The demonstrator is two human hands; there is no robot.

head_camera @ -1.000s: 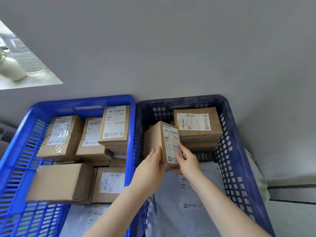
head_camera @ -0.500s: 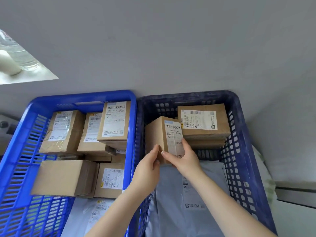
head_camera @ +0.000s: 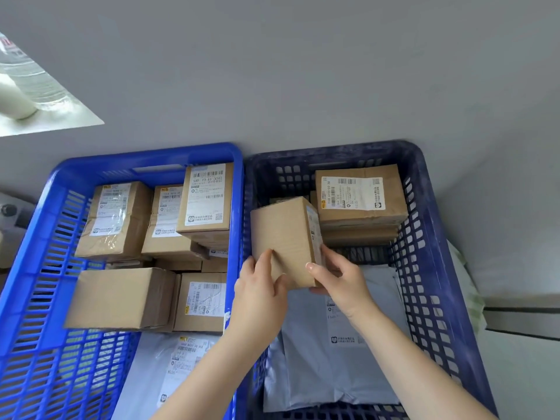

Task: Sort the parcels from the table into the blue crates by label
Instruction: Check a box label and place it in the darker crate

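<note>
Held over the dark blue crate (head_camera: 430,237): a small cardboard parcel (head_camera: 285,237), tilted, plain brown face toward the camera, label on its right-hand side and seen only edge-on. Left hand (head_camera: 260,295) at the parcel's lower left corner, fingers (head_camera: 266,259) curled against the brown face. Right hand (head_camera: 342,283) at the lower right corner, fingers (head_camera: 330,253) clamped along the labelled side, thumb across the front edge.

Behind and to the right of the parcel, against the far wall of the dark crate, a stack of flat boxes (head_camera: 360,204), topped with a white shipping label. Below the parcel, on the crate's bottom, grey poly mailers (head_camera: 342,359) lying flat, one with a printed label partly hidden by the right wrist.

Immediately left of the dark crate, rims touching, a brighter blue crate (head_camera: 39,244), filled with brown cartons: three labelled ones along its far side, a plain-faced carton and a labelled one nearer, and a grey mailer (head_camera: 169,368) at the near end.

Beyond both crates, a plain grey wall (head_camera: 288,71). At upper left, a bright window opening (head_camera: 39,98) with a pale rounded object on its sill, too washed out to identify. To the right of the dark crate, a pale surface crossed by a dark seam (head_camera: 521,310). Left of the bright crate, a small dark knob on grey equipment, partly cut off.
</note>
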